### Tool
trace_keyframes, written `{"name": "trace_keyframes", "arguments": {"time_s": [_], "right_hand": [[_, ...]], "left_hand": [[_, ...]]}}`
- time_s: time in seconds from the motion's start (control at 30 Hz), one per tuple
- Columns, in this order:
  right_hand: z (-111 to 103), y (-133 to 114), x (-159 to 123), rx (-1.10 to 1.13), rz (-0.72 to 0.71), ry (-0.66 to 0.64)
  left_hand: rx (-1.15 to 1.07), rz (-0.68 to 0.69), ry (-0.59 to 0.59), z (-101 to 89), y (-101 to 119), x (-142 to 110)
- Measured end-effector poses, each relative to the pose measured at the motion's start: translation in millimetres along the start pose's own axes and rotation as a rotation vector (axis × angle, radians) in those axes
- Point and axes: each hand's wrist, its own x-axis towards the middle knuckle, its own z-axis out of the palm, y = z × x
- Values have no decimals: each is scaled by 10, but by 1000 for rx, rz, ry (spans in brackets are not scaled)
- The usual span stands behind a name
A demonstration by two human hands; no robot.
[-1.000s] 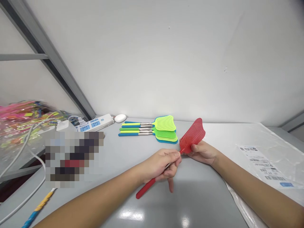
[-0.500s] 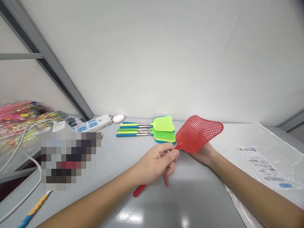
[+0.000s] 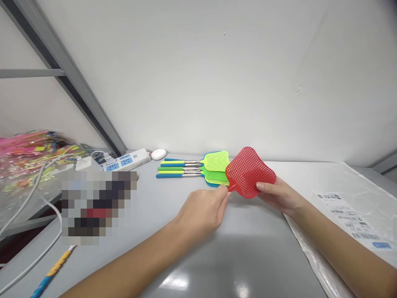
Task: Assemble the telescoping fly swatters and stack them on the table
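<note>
A red fly swatter (image 3: 248, 169) is held above the grey table between my two hands. My left hand (image 3: 204, 209) is closed around its neck just below the perforated head; the handle is hidden behind that hand and forearm. With the thumb on the front face and the fingers behind, my right hand (image 3: 276, 192) grips the right edge of the head. Just behind lies a stack of blue, green and yellow-green fly swatters (image 3: 217, 160), handles to the left and metal shafts showing.
A white power strip (image 3: 128, 161) with plugs and a white oval object (image 3: 159, 154) stand at the back left. Bagged colourful items (image 3: 34, 161) fill the left side. A labelled plastic mailer (image 3: 344, 215) lies at right. A blurred patch (image 3: 96, 207) hides something at left.
The red swatter's head has turned, and my right thumb has come from behind onto its front face. My left hand has rolled over, and the red handle end has gone out of sight.
</note>
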Motion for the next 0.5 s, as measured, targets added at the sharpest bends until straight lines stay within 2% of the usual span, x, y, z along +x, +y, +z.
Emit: {"name": "trace_keyframes", "arguments": {"time_s": [0.2, 0.4, 0.5], "right_hand": [[-160, 110, 7, 20, 64, -19], [-165, 108, 7, 52, 72, -19], [-142, 123, 38, 70, 54, -1]], "left_hand": [[-251, -43, -100, 103, 80, -79], [-778, -228, -400, 138, 139, -94], [-1005, -268, -474, 209, 91, -60]]}}
